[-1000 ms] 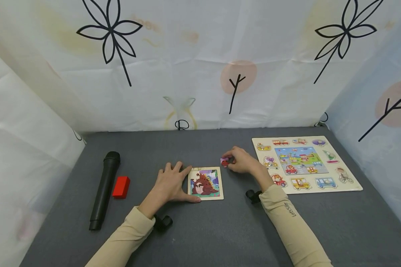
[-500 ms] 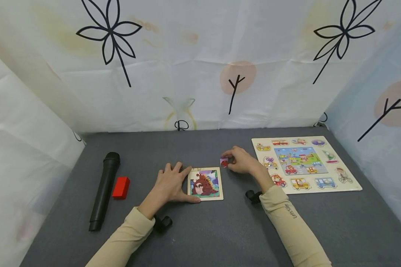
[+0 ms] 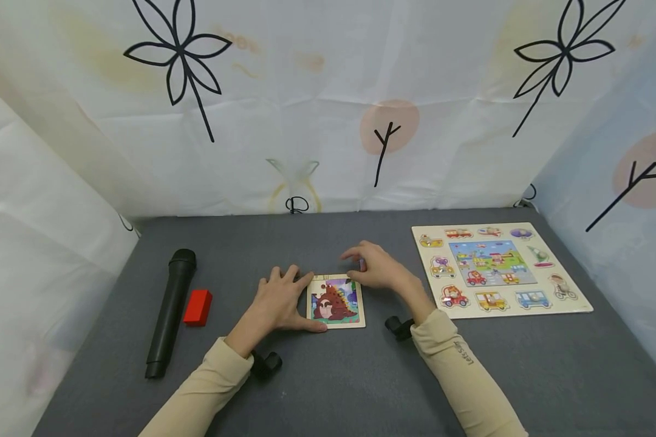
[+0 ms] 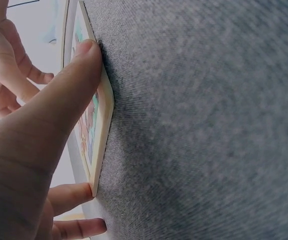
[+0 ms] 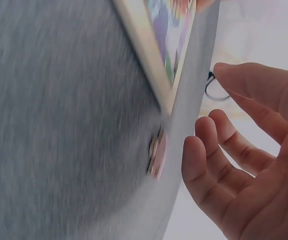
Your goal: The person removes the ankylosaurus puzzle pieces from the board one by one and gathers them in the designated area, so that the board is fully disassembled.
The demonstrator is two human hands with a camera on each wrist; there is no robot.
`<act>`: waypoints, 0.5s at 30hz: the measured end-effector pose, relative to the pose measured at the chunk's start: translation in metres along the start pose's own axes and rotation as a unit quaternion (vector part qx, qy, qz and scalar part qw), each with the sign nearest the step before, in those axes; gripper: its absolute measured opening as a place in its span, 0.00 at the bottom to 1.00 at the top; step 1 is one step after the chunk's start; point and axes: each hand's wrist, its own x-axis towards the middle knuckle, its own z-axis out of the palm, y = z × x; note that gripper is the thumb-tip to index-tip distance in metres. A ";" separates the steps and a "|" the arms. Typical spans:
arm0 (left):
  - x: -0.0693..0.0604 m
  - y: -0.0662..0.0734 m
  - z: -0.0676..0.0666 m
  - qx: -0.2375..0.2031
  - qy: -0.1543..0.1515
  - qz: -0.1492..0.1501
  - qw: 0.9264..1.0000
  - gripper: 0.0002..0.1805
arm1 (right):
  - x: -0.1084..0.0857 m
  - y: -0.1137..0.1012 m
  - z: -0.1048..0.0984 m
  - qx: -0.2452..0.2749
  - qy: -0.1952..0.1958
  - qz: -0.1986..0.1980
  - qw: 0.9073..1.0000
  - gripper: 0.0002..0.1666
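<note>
A small square wooden puzzle (image 3: 336, 301) with a red spiky dinosaur picture lies flat on the grey table. My left hand (image 3: 276, 303) is spread at its left side; in the left wrist view the thumb (image 4: 79, 75) rests on the wooden rim (image 4: 102, 135) and a fingertip touches a corner. My right hand (image 3: 379, 267) hovers by the puzzle's far right corner, fingers apart. In the right wrist view a small pink piece (image 5: 158, 155) lies on the table near that corner, and the right hand (image 5: 249, 160) holds nothing.
At the right lies a larger wooden board (image 3: 492, 303) with vehicle pictures. A black microphone (image 3: 172, 312) and a red block (image 3: 198, 307) lie at the left. White printed cloth (image 3: 328, 121) stands behind the table.
My right hand has moved left toward the puzzle, and its thumb and fingers have spread. The small piece is largely hidden behind it in the head view. My left hand has stayed in place.
</note>
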 end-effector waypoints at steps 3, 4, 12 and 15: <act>-0.001 0.000 0.000 0.002 0.002 0.003 1.000 0.64 | 0.004 -0.007 0.005 0.008 -0.014 0.001 1.000 0.21; -0.001 0.000 0.000 0.002 0.002 0.003 1.000 0.64 | 0.005 -0.009 0.007 0.010 -0.017 0.001 1.000 0.21; 0.000 -0.001 0.002 -0.001 0.005 0.004 1.000 0.64 | 0.009 -0.022 0.020 0.015 -0.043 -0.001 0.999 0.20; 0.000 -0.002 0.002 -0.001 0.005 0.004 1.000 0.63 | 0.010 -0.024 0.024 0.016 -0.052 0.004 0.999 0.20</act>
